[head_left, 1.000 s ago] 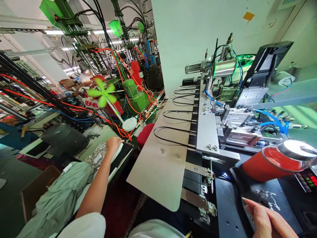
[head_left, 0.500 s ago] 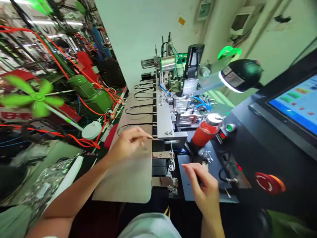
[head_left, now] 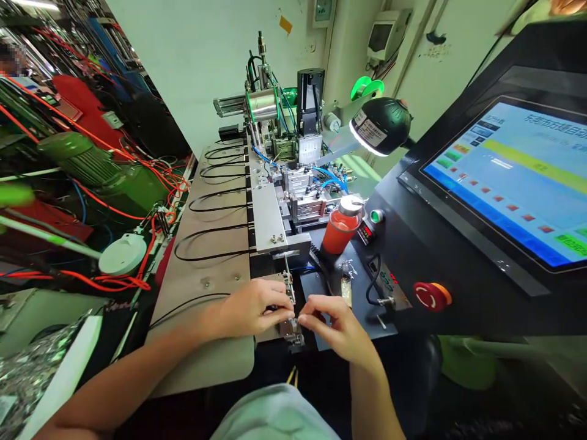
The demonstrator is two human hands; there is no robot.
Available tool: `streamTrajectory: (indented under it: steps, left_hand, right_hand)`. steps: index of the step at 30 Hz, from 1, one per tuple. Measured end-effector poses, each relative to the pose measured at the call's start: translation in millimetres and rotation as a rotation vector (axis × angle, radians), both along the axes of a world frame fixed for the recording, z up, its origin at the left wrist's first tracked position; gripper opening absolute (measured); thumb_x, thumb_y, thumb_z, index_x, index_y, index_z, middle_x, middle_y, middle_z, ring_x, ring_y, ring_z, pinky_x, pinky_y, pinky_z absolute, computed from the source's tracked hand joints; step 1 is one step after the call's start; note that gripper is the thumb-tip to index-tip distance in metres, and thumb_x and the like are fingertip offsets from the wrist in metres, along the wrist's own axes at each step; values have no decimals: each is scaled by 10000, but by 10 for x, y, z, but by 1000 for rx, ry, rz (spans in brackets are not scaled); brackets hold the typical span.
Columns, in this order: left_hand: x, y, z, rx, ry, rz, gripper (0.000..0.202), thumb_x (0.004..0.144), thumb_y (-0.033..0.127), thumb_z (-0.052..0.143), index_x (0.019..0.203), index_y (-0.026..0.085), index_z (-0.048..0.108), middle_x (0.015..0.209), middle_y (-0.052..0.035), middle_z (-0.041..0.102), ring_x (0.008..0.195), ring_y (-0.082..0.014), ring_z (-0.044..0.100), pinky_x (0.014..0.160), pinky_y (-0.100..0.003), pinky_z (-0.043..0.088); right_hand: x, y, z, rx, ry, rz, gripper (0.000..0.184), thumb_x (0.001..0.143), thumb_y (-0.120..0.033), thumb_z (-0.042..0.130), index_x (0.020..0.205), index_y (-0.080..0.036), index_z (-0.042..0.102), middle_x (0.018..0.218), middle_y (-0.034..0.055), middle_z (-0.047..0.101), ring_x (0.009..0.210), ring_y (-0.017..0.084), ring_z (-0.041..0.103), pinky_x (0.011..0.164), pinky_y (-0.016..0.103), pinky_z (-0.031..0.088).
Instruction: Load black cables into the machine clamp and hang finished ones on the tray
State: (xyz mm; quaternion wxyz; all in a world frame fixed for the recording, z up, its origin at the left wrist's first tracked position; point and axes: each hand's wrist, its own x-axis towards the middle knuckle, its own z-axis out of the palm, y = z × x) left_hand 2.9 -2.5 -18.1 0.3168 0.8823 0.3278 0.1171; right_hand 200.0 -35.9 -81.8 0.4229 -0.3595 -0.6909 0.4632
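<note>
My left hand (head_left: 257,308) is closed in a pinch over the small metal clamp fixture (head_left: 291,333) at the machine's front. A black cable (head_left: 188,304) runs across the beige plate (head_left: 215,360) and goes under this hand; its end is hidden by the fingers. My right hand (head_left: 334,324) is just to the right, thumb and forefinger pressed together close to the left fingertips. Whatever the right fingers hold is too small to make out. Behind the hands, several looped black cables (head_left: 213,258) lie on the plate, their ends at the metal rail (head_left: 268,220).
An orange-red bottle (head_left: 339,232) stands behind my right hand. To the right are a red emergency stop button (head_left: 431,296) and a touchscreen (head_left: 513,177). A black lamp (head_left: 383,125) hangs over the machine. At left lie a white round fan base (head_left: 123,253) and orange hoses (head_left: 105,282).
My left hand has come toward me to the clamp fixture, and my right hand has moved in beside it. A cable now trails from under the left hand. The view has turned right.
</note>
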Motion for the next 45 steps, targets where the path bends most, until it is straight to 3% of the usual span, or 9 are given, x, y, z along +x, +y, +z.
streamTrajectory:
  steps: [2, 7, 10, 13, 16, 20, 27, 45]
  left_hand:
    - [-1, 3, 30, -39, -14, -6, 196, 892, 209, 553, 772, 144, 693, 701, -14, 588, 632, -102, 511, 583, -205, 361]
    - [104, -81, 26, -52, -229, 328, 201, 888, 220, 557, 755, 132, 679, 660, 7, 540, 609, -90, 483, 571, -198, 351]
    - [172, -158, 3, -73, -343, 389, 214, 894, 244, 552, 763, 134, 679, 666, 7, 542, 615, -91, 482, 579, -200, 363]
    - [197, -204, -7, -76, -384, 401, 217, 897, 259, 552, 767, 138, 678, 668, 5, 545, 615, -94, 485, 591, -206, 376]
    - [174, -193, -14, -74, -350, 407, 215, 900, 263, 548, 773, 145, 675, 676, 3, 553, 622, -99, 500, 605, -213, 387]
    - [101, -81, -65, 28, -186, 432, 239, 916, 264, 501, 784, 151, 664, 726, -15, 584, 679, -122, 538, 646, -232, 395]
    - [49, 103, -209, 86, 145, 519, 293, 925, 245, 428, 747, 173, 651, 769, -30, 650, 733, -156, 582, 692, -267, 398]
    - [72, 122, -163, 36, 175, 547, 299, 914, 236, 441, 717, 172, 657, 747, -23, 684, 724, -163, 607, 679, -257, 388]
  right_hand:
    - [11, 29, 15, -20, 47, 61, 292, 901, -292, 602, 636, -170, 587, 596, -29, 530, 570, 106, 450, 540, 233, 332]
    - [-308, -22, -33, 108, 315, -431, 196, 912, -242, 579, 727, -183, 603, 653, -14, 551, 596, 121, 489, 544, 236, 371]
    - [-523, -81, -67, 233, 381, -631, 169, 920, -178, 546, 753, -196, 564, 660, -19, 530, 593, 117, 493, 551, 234, 386]
    - [-617, -116, -73, 315, 330, -709, 174, 926, -141, 515, 764, -202, 533, 647, -31, 496, 570, 108, 464, 546, 231, 375]
    - [-592, -120, -74, 301, 258, -699, 185, 938, -161, 491, 760, -201, 515, 644, -34, 487, 561, 105, 453, 535, 226, 366]
    - [-421, -76, -108, 165, 169, -640, 207, 953, -247, 487, 759, -192, 532, 656, -34, 500, 578, 106, 469, 538, 218, 369]
    - [-179, 4, -192, -5, 93, -703, 287, 938, -373, 505, 729, -181, 541, 623, -39, 468, 547, 109, 428, 504, 223, 335]
    - [-212, 54, -297, -8, 31, -645, 301, 929, -376, 509, 697, -186, 536, 607, -32, 502, 551, 117, 457, 528, 230, 360]
